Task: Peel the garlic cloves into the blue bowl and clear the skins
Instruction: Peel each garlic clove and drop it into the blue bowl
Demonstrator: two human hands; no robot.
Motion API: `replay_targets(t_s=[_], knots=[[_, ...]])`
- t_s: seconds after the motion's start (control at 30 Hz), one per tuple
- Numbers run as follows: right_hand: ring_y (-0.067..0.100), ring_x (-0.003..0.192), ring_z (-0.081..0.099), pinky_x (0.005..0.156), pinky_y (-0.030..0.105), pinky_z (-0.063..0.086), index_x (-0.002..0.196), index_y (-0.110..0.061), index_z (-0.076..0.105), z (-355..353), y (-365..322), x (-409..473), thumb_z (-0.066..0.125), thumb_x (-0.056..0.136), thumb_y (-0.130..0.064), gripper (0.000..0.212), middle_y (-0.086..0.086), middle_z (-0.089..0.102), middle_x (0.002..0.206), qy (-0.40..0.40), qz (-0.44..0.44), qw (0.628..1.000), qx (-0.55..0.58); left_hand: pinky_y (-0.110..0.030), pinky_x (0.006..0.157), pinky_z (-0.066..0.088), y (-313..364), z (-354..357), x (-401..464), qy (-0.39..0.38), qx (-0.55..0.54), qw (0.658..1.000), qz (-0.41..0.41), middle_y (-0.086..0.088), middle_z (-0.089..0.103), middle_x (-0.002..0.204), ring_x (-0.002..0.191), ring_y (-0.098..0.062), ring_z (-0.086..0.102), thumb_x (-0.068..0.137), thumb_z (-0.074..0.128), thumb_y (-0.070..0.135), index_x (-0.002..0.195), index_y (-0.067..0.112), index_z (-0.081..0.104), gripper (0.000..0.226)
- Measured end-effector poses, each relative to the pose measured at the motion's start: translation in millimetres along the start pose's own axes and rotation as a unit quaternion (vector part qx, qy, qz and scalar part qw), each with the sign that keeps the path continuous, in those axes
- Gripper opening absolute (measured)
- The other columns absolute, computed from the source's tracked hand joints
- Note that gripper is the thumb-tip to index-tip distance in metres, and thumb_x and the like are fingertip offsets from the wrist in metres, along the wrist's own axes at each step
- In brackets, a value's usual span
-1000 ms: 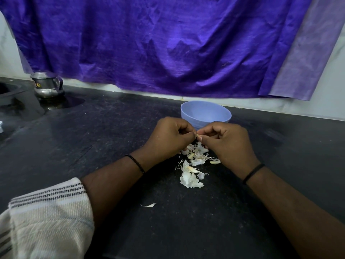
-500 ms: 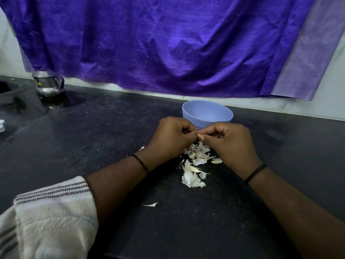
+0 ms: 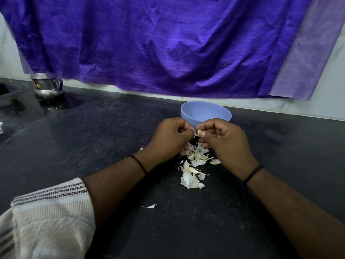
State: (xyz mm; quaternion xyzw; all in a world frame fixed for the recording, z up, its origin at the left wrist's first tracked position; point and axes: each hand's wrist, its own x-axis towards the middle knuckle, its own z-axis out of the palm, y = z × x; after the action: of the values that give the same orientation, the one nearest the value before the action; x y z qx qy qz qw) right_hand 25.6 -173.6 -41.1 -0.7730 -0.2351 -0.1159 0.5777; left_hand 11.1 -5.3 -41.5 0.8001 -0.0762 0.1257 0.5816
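Observation:
A small pale garlic clove (image 3: 199,132) is pinched between the fingertips of both hands, just in front of the blue bowl (image 3: 206,113). My left hand (image 3: 169,136) and my right hand (image 3: 225,140) are curled around it, knuckles almost touching. Below the hands lies a heap of white garlic skins (image 3: 195,166) mixed with a few cloves on the black counter. One stray skin (image 3: 149,206) lies nearer to me. The bowl's inside shows only blue; its bottom is hidden.
A steel jug (image 3: 46,86) stands at the back left beside a sink edge (image 3: 7,92). A purple cloth (image 3: 158,45) hangs on the wall behind. A striped white cloth (image 3: 46,219) drapes over my left forearm. The black counter (image 3: 93,146) spreads left and right.
Both hands stay on the clove in the same spot; the fingertips have shifted slightly, exposing a bit more of the clove. The view has drifted a little.

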Motion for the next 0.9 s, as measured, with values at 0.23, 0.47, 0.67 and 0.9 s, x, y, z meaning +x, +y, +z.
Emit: replay_targets(t_s=[0.23,0.47,0.67,0.9], knots=[[0.020,0.073,0.069,0.067,0.032,0.060,0.100,-0.007,0.068,-0.8,-4.0,-0.3,0.063,0.092,0.001,0.012,0.012,0.073,0.084,-0.002,0.048,0.993,0.104,-0.026,0.046,0.049,-2.6,-2.0,0.2,0.016,0.068,0.997,0.030,-0.001,0.064,0.058,0.049,-0.014,0.064,0.092,0.063,0.009,0.084,0.006,0.067,0.009],[0.017,0.074,0.064,0.067,0.030,0.057,0.101,-0.007,0.071,-3.0,-2.5,0.8,0.066,0.092,-0.003,0.012,0.009,0.073,0.086,-0.012,0.105,0.979,0.176,-0.026,0.059,0.054,-7.7,-6.0,2.2,0.051,0.188,0.977,0.085,0.009,0.069,0.068,0.059,-0.003,0.064,0.083,0.077,0.022,0.077,0.023,0.073,0.007],[0.013,0.073,0.061,0.064,0.025,0.055,0.101,-0.005,0.073,-4.3,-1.1,0.4,0.069,0.089,-0.006,0.012,0.004,0.070,0.081,-0.021,0.098,0.981,0.164,-0.026,0.060,0.052,-0.9,-4.1,-0.6,0.050,0.083,0.988,0.117,0.001,0.071,0.073,0.060,-0.013,0.063,0.093,0.067,0.020,0.095,0.019,0.075,0.008],[0.011,0.061,0.061,0.054,0.021,0.054,0.091,-0.001,0.072,-4.9,-3.7,1.4,0.073,0.084,-0.002,0.007,0.004,0.071,0.071,-0.006,0.091,0.986,0.138,-0.025,0.043,0.045,-1.9,-2.3,-0.2,0.001,-0.012,0.999,0.048,-0.001,0.067,0.065,0.050,-0.015,0.059,0.092,0.069,0.018,0.091,0.003,0.074,0.016]])
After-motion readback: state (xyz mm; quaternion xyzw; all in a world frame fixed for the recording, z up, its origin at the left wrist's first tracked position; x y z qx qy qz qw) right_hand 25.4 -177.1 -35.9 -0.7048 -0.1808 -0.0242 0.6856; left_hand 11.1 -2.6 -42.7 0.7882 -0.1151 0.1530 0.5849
